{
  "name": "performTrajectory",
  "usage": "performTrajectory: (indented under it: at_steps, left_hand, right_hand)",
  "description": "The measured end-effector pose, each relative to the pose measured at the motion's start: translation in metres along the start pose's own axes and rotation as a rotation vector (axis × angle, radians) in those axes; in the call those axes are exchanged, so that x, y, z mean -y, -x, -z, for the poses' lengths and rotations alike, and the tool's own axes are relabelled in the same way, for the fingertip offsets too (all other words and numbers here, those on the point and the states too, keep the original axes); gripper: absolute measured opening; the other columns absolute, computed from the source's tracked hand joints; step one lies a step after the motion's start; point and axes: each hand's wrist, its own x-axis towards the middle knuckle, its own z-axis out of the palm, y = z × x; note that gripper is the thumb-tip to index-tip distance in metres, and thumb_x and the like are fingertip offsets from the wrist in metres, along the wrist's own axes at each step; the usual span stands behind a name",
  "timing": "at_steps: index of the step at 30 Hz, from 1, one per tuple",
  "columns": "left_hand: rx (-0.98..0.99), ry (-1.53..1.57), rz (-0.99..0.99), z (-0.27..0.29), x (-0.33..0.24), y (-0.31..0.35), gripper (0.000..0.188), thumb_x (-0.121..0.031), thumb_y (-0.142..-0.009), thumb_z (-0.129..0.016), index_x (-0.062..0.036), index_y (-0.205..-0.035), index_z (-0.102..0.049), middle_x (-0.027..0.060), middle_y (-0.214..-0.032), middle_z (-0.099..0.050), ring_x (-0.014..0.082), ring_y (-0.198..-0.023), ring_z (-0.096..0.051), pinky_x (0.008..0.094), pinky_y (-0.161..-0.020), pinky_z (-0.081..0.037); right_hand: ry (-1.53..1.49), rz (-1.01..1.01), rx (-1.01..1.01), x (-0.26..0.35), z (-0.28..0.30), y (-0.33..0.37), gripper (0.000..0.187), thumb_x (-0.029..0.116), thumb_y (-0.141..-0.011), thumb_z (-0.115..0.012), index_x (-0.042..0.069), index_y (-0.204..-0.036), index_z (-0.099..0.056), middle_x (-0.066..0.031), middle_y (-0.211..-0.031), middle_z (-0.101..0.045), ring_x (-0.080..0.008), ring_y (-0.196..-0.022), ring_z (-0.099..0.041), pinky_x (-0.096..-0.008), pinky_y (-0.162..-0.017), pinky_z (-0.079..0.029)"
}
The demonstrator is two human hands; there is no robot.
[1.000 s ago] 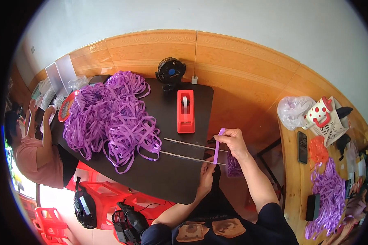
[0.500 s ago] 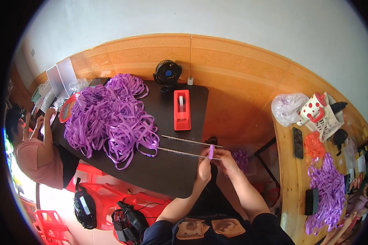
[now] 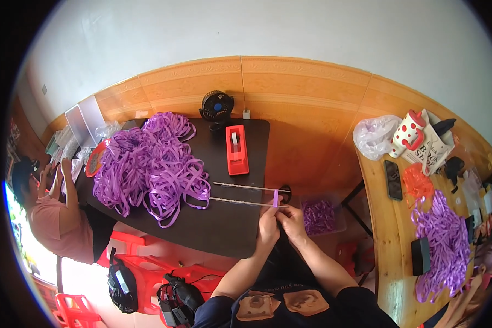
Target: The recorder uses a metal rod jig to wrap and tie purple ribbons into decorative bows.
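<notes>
Two thin, twisted metal rods stick out side by side past the right edge of the dark table. Near their outer ends, a short purple ribbon spans both rods. My left hand is closed, pinching the ribbon just below the nearer rod. Beside it, my right hand is also closed, its thumb and fingertips at the ribbon's lower end. My fingers partly hide that end, so whether it is knotted cannot be made out.
A large heap of purple ribbon covers the dark table's left side, near a red tape dispenser and black fan. Below the rods, a clear bin holds ribbon pieces. A wooden table stands right; a person works left.
My right hand has come in toward the left hand and lower on the ribbon, away from the nearer rod's end. The view has shifted slightly.
</notes>
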Motion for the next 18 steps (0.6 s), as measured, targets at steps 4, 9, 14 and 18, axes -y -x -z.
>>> performTrajectory:
  at_steps: [4, 9, 14, 18]
  left_hand:
    - [-0.019, -0.041, -0.02, -0.003, -0.002, 0.007, 0.022, -0.009, -0.089, -0.056, 0.0037, -0.106, -0.063, 0.0116, -0.1, -0.065, 0.019, -0.094, -0.06, 0.0297, -0.089, -0.043]
    - [-0.046, -0.354, -0.232, -0.023, -0.013, 0.039, 0.015, -0.011, -0.093, -0.054, 0.002, -0.097, -0.06, 0.0031, -0.084, -0.059, 0.0089, -0.077, -0.052, 0.0219, -0.069, -0.042]
    - [-0.028, -0.263, -0.042, -0.031, -0.033, 0.044, 0.022, -0.019, -0.096, -0.052, 0.0013, -0.095, -0.059, 0.0016, -0.08, -0.058, 0.0073, -0.073, -0.051, 0.0201, -0.064, -0.04]
    - [-0.143, -0.135, 0.058, -0.051, -0.055, 0.05, 0.031, -0.031, -0.099, -0.045, -0.0077, -0.084, -0.058, -0.0007, -0.072, -0.055, 0.0065, -0.062, -0.047, 0.0215, -0.052, -0.035]
  right_hand:
    - [-0.162, -0.057, -0.051, -0.01, -0.006, 0.005, 0.01, -0.001, -0.086, -0.058, -0.003, -0.091, -0.066, -0.0057, -0.083, -0.066, -0.0116, -0.074, -0.061, -0.0233, -0.068, -0.048]
    - [-0.391, -0.211, -0.03, -0.006, -0.01, 0.012, 0.012, 0.002, -0.09, -0.053, 0.0, -0.089, -0.065, -0.0041, -0.082, -0.064, -0.0117, -0.072, -0.06, -0.023, -0.065, -0.049]
    - [-0.473, -0.286, -0.046, 0.007, -0.017, 0.013, 0.01, 0.002, -0.086, -0.057, 0.003, -0.083, -0.066, -0.0018, -0.075, -0.063, -0.0089, -0.063, -0.058, -0.019, -0.054, -0.042]
    - [-0.445, -0.362, -0.055, 0.025, -0.019, 0.012, 0.01, 0.005, -0.087, -0.06, 0.004, -0.078, -0.065, -0.0011, -0.07, -0.062, -0.007, -0.057, -0.055, -0.0179, -0.049, -0.038]
